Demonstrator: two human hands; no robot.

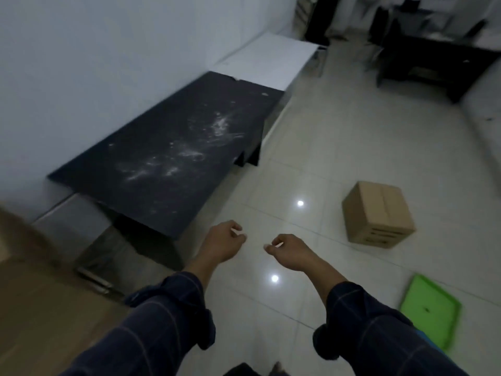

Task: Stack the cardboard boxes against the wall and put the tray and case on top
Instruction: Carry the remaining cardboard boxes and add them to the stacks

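A small brown cardboard box point(378, 214) lies on the tiled floor to the right, tilted on one side. A green tray point(431, 308) rests flat on the floor at the lower right. A large blurred cardboard surface point(32, 308) fills the lower left corner, next to the wall. My left hand point(222, 244) and my right hand point(288, 251) hang in mid-air over the floor, fingers loosely curled, holding nothing. Both are well left of the small box. No case is in view.
A dusty black low table point(168, 147) stands along the white wall point(95, 63), with a white table point(271, 59) behind it. A dark desk and chairs point(433, 52) stand at the far right. Open tiled floor point(339, 137) lies between.
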